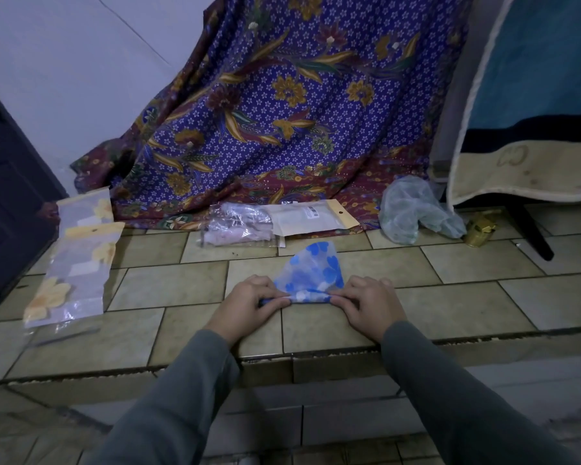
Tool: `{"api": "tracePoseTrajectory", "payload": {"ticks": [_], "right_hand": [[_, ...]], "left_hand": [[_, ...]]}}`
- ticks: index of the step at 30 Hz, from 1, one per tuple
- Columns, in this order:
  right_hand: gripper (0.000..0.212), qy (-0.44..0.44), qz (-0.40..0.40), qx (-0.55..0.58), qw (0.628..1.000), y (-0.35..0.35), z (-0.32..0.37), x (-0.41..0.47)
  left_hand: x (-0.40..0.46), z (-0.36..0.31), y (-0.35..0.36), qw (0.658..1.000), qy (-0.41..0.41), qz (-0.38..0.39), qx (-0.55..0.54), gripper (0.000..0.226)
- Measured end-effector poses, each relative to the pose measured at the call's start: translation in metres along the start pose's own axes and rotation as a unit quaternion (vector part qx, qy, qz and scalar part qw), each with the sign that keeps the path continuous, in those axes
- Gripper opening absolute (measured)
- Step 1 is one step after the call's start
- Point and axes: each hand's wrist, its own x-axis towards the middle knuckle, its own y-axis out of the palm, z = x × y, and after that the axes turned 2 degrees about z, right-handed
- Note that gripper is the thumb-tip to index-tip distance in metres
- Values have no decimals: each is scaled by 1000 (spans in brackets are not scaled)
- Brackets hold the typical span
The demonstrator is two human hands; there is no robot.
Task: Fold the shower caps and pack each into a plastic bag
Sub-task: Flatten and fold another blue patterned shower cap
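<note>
A translucent plastic shower cap with blue flower prints lies on the tiled floor ledge, just before us, folded into a fan shape that narrows to a rolled near edge. We pinch that rolled edge at both ends: our left hand curls its fingers round the left end, our right hand round the right end. Farther left on the tiles lie two clear plastic bags holding yellow-flowered caps. Beyond the cap rest a pile of clear empty bags and a crumpled pale green cap, against a purple batik cloth.
</note>
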Motion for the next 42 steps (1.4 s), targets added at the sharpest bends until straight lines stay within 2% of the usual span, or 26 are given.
{"api": "tracePoseTrajectory", "payload": {"ticks": [5,12,16,20,25,28,30,35,40,42], "right_hand": [[20,1,-10,31,999,-1,0,-2],[25,70,63,59,994,-8,1,18],[25,81,70,60,992,-10,1,24],[25,45,66,9,997,-10,3,24],[15,-9,-39,-23,999,-7,2,21],[4,-40,-88,-67,993,1,3,17],[3,-38,-99,-68,992,5,3,14],[28,7,-70,-64,995,6,4,12],[42,45,15,-28,998,-3,0,17],[39,46,31,-33,998,-6,-2,21]], "left_hand": [[-3,-3,4,998,-40,-30,-22,37],[18,-6,-2,990,-142,-1,-17,13],[23,-6,-5,988,-153,14,-14,8],[23,-9,-6,991,-135,12,-11,8],[27,-10,-4,998,-49,-7,50,16],[24,-15,9,997,30,13,73,24],[20,-15,13,998,22,16,59,30],[17,-15,15,999,1,24,32,45],[28,-2,15,999,-13,38,24,41],[31,1,14,999,-11,40,22,39]]}}
